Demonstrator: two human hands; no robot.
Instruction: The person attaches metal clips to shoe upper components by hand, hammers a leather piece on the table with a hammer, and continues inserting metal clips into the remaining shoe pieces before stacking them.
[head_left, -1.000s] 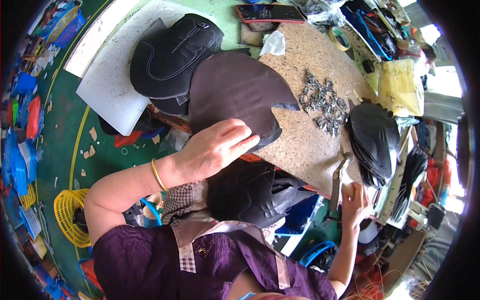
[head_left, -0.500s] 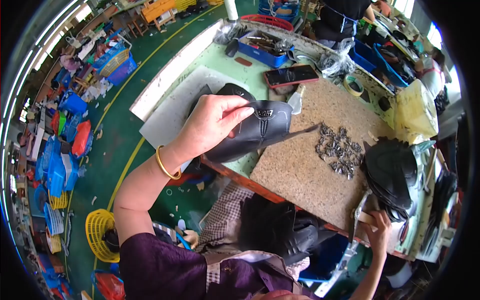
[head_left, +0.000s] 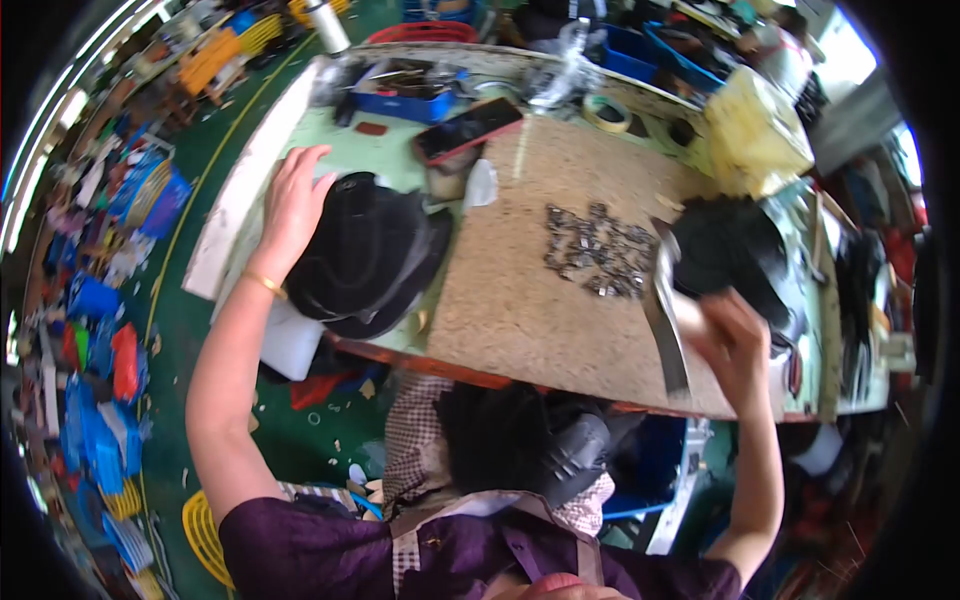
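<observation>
My left hand (head_left: 292, 205) is at the left edge of a pile of black shaped pieces (head_left: 365, 260), thumb and fingers apart and nothing held between them. On the right, my right hand (head_left: 735, 345) is closed round the pale handle of a tool with a long grey metal head (head_left: 664, 325). That head is over the right part of a speckled brown board (head_left: 490, 280). Small shiny metal parts (head_left: 600, 250) lie scattered on the board, left of the tool. Beyond the tool is a second pile of black pieces (head_left: 730, 250).
A phone (head_left: 468, 132), a blue tray of tools (head_left: 400, 105) and a tape roll (head_left: 607, 113) are at the back of the table. A yellow bag-like block (head_left: 757, 135) stands at the back right. Black pieces (head_left: 520, 440) rest on my lap.
My left hand has let go of the black piece with the metal ornament and opened beside the left pile. My right hand has lifted the tool from the table's front edge over the board.
</observation>
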